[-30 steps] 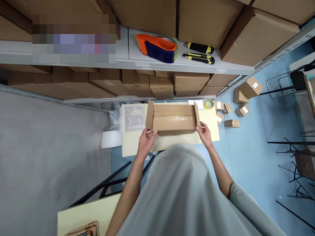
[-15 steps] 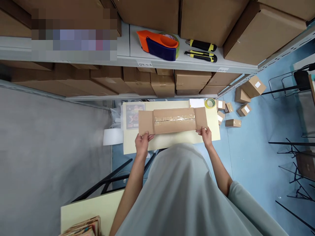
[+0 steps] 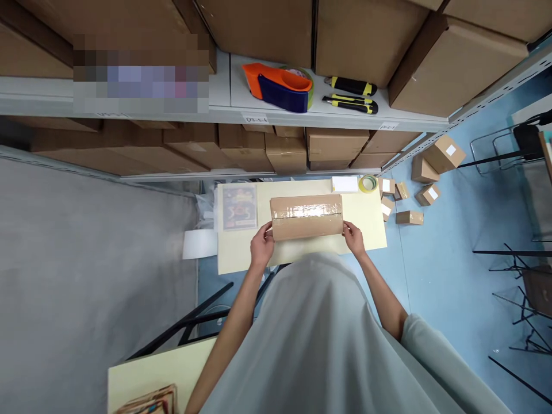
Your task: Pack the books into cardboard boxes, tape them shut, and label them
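A cardboard box (image 3: 306, 230) with shiny clear tape along its middle seam is over the cream table (image 3: 371, 230). My left hand (image 3: 262, 246) grips its left end, the fingertips curled by the edge. At the opposite end my right hand (image 3: 353, 237) is closed, thumb and fingers on the near right corner. The end flaps are out of sight now, and what is under the box is hidden. Beyond the box's right end lie a white card or small box (image 3: 344, 184) and a yellow tape roll (image 3: 368, 183). A printed sheet (image 3: 240, 207) is at the left.
Above the table runs a shelf (image 3: 259, 119) holding boxes, an orange and blue tape dispenser (image 3: 282, 89) and utility knives (image 3: 351, 95). Several small cartons (image 3: 409, 217) sit on the blue floor at right. Black bars (image 3: 190, 319) and a second table (image 3: 164, 368) are at lower left.
The box's two end flaps, spread outward before, have folded out of view. Both hands have moved inward to the ends of the taped panel, uncovering the printed sheet.
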